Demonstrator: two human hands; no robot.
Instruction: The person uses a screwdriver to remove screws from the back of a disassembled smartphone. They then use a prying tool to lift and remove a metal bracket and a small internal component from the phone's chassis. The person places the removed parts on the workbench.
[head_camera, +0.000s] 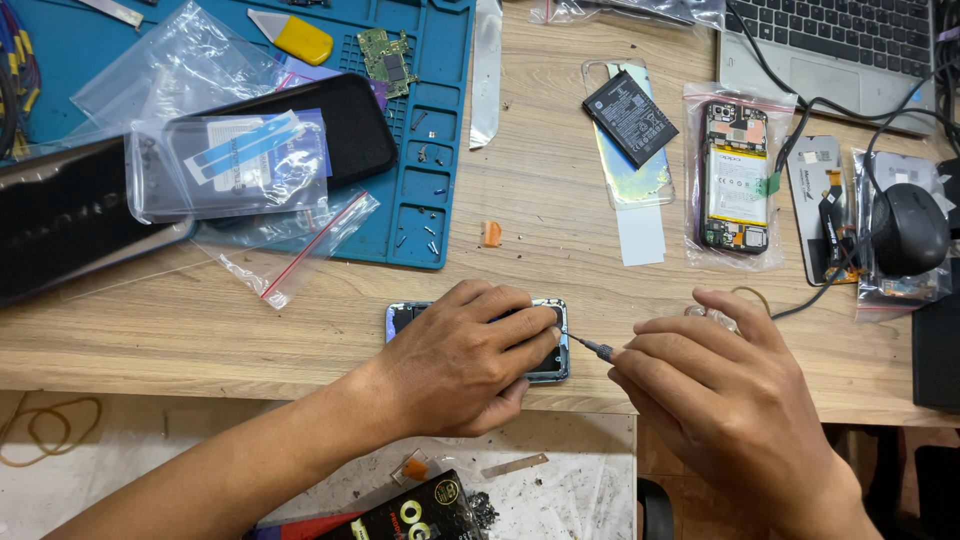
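1. Holding hand. The left hand (470, 350) lies palm-down over the opened phone (550, 340), fingers spread across it and pressing it flat against the wooden table (560, 190). The phone sits close to the table's near edge, directly in front of the person. Keep this pressure even; the frame is light and would likely slide if the palm lifts.

2. Tool hand. The right hand (730, 390) is closed in a pinch around a small screwdriver (592, 347), whose tip points left and meets the phone's right end. Most of the handle is hidden inside the fingers. For clean work, keep the shaft in line with the screw and turn with the fingertips only; a tilted tip probably slips and may mar the head.

3. Screw storage. The blue work mat (440, 130) lies further back on the left, with 1 column of small compartments holding loose screws. It looks like the sensible place for removed fasteners.

4. Surrounding parts. A loose black battery (630, 115) rests on a clear back cover beyond the phone. To its right, a second opened phone in a bag (735, 180), then a black mouse (908, 228). A laptop (830, 45) stands at the far edge.
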